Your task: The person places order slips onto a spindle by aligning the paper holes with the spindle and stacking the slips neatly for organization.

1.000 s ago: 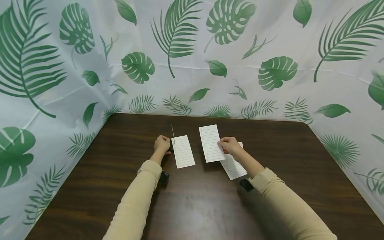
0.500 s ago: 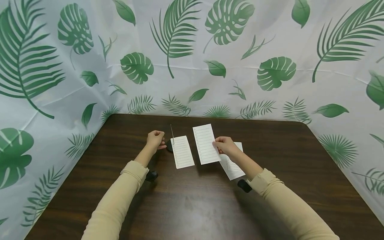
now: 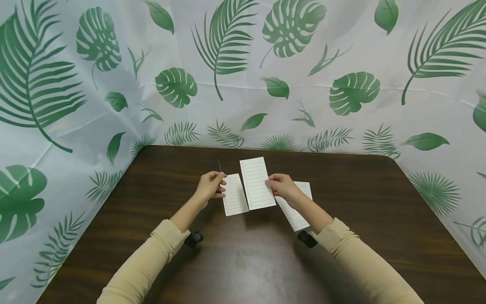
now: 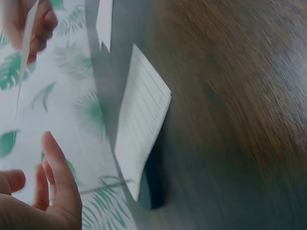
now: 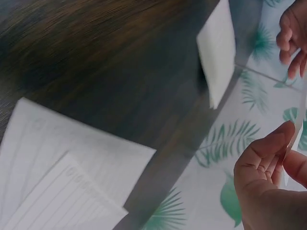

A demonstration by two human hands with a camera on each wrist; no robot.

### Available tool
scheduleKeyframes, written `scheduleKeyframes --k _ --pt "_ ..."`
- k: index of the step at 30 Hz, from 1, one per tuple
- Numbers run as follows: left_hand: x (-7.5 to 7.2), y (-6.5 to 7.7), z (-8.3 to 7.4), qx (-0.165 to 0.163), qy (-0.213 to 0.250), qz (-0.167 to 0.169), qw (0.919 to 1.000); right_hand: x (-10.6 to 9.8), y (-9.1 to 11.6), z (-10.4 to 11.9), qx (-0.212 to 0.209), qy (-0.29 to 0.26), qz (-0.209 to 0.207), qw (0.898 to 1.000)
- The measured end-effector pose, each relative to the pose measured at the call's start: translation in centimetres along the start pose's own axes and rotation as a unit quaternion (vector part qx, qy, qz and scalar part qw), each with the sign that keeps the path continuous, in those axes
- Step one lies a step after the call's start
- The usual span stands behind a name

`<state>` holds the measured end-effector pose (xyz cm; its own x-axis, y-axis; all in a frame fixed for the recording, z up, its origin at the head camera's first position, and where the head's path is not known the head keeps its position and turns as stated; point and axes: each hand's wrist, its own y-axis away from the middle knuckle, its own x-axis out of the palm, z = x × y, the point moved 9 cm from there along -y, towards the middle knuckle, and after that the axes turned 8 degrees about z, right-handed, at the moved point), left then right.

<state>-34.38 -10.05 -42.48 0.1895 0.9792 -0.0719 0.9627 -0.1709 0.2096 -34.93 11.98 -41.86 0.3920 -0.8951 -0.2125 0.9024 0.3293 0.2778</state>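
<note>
My right hand (image 3: 284, 186) pinches a lined paper slip (image 3: 256, 182) by its right edge, holding it up above the table. In the right wrist view this held slip (image 5: 298, 122) appears nearly edge-on between thumb and fingers. My left hand (image 3: 208, 186) is in front of a bill spike, overlapping the lined slips (image 3: 236, 200) impaled on it. The thin upright needle (image 3: 219, 165) sticks out above that hand. In the left wrist view, thumb and fingers (image 4: 62, 179) are apart with nothing between them, and the spike's dark base (image 4: 152, 184) shows under the slips.
More loose lined slips (image 3: 295, 216) lie overlapping on the dark wooden table (image 3: 243, 261), partly under the right forearm. The right wrist view shows a smaller slip (image 5: 67, 203) on a larger one (image 5: 62, 132). A leaf-patterned curtain (image 3: 235, 101) hangs behind the table.
My left hand drew back left from the spike's base, then rose and moved right beside the needle. The right hand has carried its slip left, closer to the spike.
</note>
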Motion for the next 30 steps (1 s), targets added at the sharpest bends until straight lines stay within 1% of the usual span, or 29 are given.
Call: scheduleKeyframes --k 2,5,8,12,14,19,24,28,30 --pt "1.0 0.1 -0.3 0.015 -0.015 0.016 0.9996 0.3 0.0 0.2 -0.003 0.004 -0.001 1.0" --pt "2.0 0.3 -0.8 0.027 -0.028 0.031 0.9987 0.8 0.1 0.6 -0.008 0.01 -0.001 1.0" --pt "2.5 0.4 -1.2 0.038 -0.028 0.03 0.9985 1.2 0.2 1.0 -0.014 0.012 0.0 1.0" --pt "2.9 0.6 -1.5 0.049 -0.016 0.02 0.9984 1.9 0.2 1.3 -0.018 0.018 0.004 1.0" --pt "2.8 0.7 -1.6 0.056 -0.008 0.013 0.9983 2.3 0.3 1.4 -0.023 0.02 0.009 0.999" --pt "2.1 0.9 -1.9 0.066 0.001 -0.012 0.9978 3.1 0.8 1.9 -0.043 0.026 0.023 0.998" --pt "1.3 0.9 -2.4 0.068 0.013 -0.025 0.9972 3.6 1.0 2.3 -0.062 0.048 0.02 0.997" --pt "0.9 0.9 -3.0 0.076 0.011 -0.034 0.9964 4.1 0.7 2.9 -0.083 0.048 0.017 0.995" --pt "0.6 0.8 -3.3 0.082 0.011 -0.041 0.9958 4.2 0.6 3.2 -0.087 0.048 0.014 0.995"
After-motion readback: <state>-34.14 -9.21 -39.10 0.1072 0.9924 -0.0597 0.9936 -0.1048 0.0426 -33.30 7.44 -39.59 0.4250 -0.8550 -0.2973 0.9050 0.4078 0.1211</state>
